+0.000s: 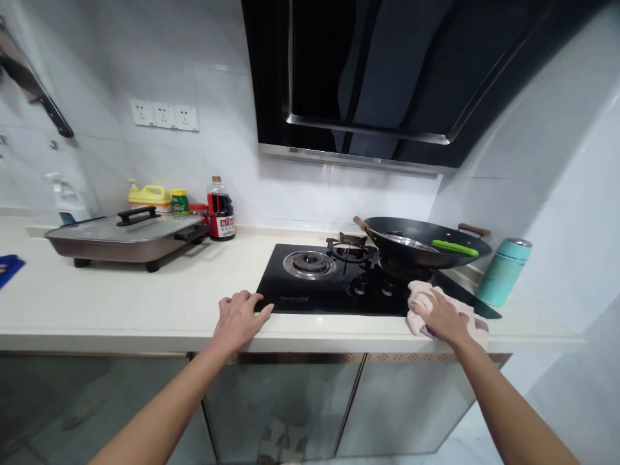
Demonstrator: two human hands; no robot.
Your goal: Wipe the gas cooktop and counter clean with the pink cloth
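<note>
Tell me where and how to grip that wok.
Probably best from the front with both hands: left hand on the left wooden handle, right hand on the right wooden handle. The wok is broad, and these handles stick out from opposite sides of its rim.

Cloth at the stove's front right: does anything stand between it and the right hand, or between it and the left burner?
Nothing visible stands between the right hand and the cloth; the hand rests on it. Toward the left burner, two control knobs stand in the way.
</note>
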